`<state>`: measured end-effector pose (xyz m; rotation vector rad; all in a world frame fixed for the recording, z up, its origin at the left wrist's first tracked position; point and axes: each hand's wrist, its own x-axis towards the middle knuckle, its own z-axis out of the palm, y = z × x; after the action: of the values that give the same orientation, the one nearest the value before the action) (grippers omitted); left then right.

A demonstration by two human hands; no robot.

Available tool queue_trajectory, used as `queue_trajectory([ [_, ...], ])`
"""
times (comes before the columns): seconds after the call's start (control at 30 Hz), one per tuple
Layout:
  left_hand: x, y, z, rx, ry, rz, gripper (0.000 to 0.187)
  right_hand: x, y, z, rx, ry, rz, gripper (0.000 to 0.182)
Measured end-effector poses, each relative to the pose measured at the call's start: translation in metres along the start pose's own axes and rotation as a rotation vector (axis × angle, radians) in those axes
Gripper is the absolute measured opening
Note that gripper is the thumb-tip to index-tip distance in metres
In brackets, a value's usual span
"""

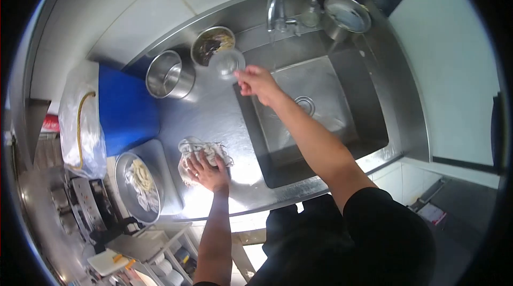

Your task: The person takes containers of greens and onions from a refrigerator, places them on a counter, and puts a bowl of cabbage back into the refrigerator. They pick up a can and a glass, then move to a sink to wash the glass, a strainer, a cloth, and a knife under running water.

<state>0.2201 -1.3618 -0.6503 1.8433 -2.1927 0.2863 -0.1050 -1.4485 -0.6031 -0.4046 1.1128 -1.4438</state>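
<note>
My left hand (207, 173) lies with fingers spread on a crumpled whitish rag (216, 150), pressing it against the steel counter left of the sink. Out over the sink's left edge reaches my right hand (257, 82), its fingers closed on the rim of a translucent round plastic dish (224, 64). The dish is slightly blurred and overlaps the near edge of a metal bowl (214, 40) holding dark and yellowish scraps. Left of that bowl stands a steel pot (170, 75).
The steel sink (320, 126) has a round drain, with a faucet (275, 8) behind it. A soap bottle (311, 16) and a covered pot (346, 18) stand at the back right. Left are a blue box (125, 107) and an oval metal basin (120, 179) with pale contents.
</note>
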Motion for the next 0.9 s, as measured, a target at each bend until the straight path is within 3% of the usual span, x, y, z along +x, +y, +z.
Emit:
queue_trajectory([
  [0.2,0.003,0.000,-0.004,-0.034,0.008,0.008,0.054,-0.106,0.073,-0.104,-0.191,0.055,0.356,0.026],
  [0.3,0.002,0.000,-0.010,-0.030,0.036,0.022,0.052,-0.120,0.122,-0.184,-0.406,0.205,0.494,0.019],
  [0.4,0.001,-0.003,-0.009,-0.043,0.034,0.014,0.052,-0.122,0.089,-0.178,-1.125,0.352,0.525,0.029],
  [0.5,0.002,-0.004,-0.013,-0.080,0.003,0.016,0.053,-0.099,0.116,-0.201,-1.535,0.418,0.263,0.036],
  [0.6,0.002,-0.006,-0.017,-0.118,0.006,0.020,0.052,-0.094,0.119,-0.185,-1.550,0.281,0.379,0.042],
  [0.7,-0.002,-0.007,-0.017,-0.155,0.021,0.022,0.049,-0.093,0.140,-0.195,-1.465,0.224,0.282,0.042],
  [0.9,-0.003,-0.005,-0.021,-0.164,0.023,0.007,0.047,-0.124,0.116,-0.245,-0.581,0.628,0.397,0.026],
])
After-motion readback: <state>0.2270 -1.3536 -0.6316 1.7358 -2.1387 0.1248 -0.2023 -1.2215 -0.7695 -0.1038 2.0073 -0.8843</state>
